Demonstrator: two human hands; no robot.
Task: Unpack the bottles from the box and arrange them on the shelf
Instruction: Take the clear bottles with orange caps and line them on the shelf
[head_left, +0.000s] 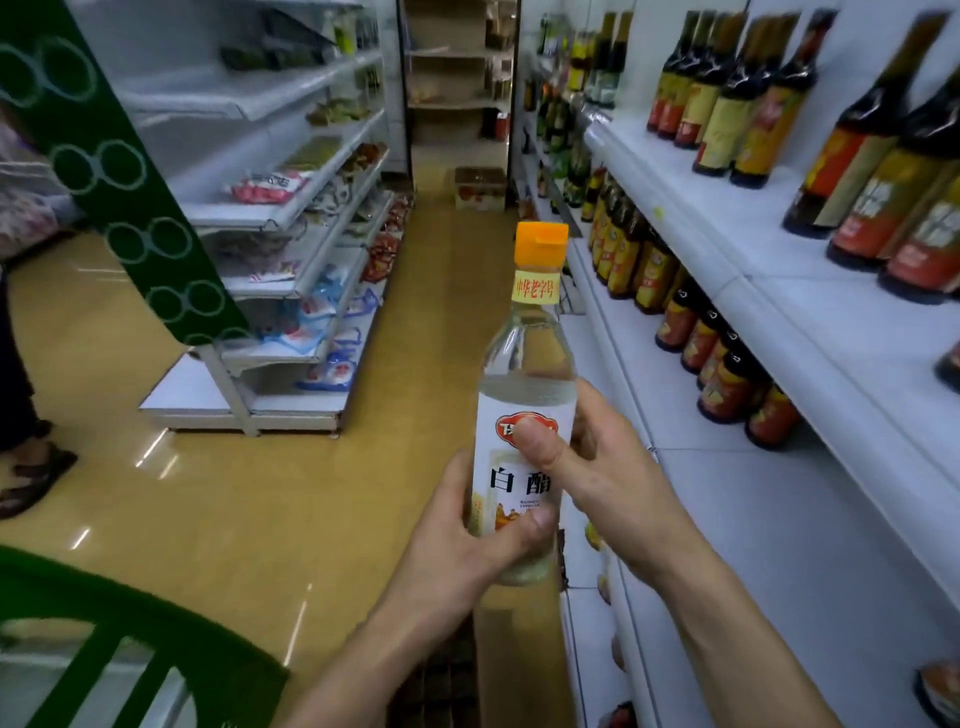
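Both hands hold one clear bottle (524, 415) upright over the aisle: the left hand (467, 535) wraps its base, the right hand (597, 467) grips the label, thumb across it. Just right, the white shelf (779, 519) carries dark bottles (727, 384) farther along.

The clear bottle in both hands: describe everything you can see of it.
The clear bottle looks like glass or plastic and holds colourless liquid, with a closed orange cap, yellow neck band and white label. It is upright, on no shelf. The left hand grips its base; the right hand grips its middle, thumb on the label.
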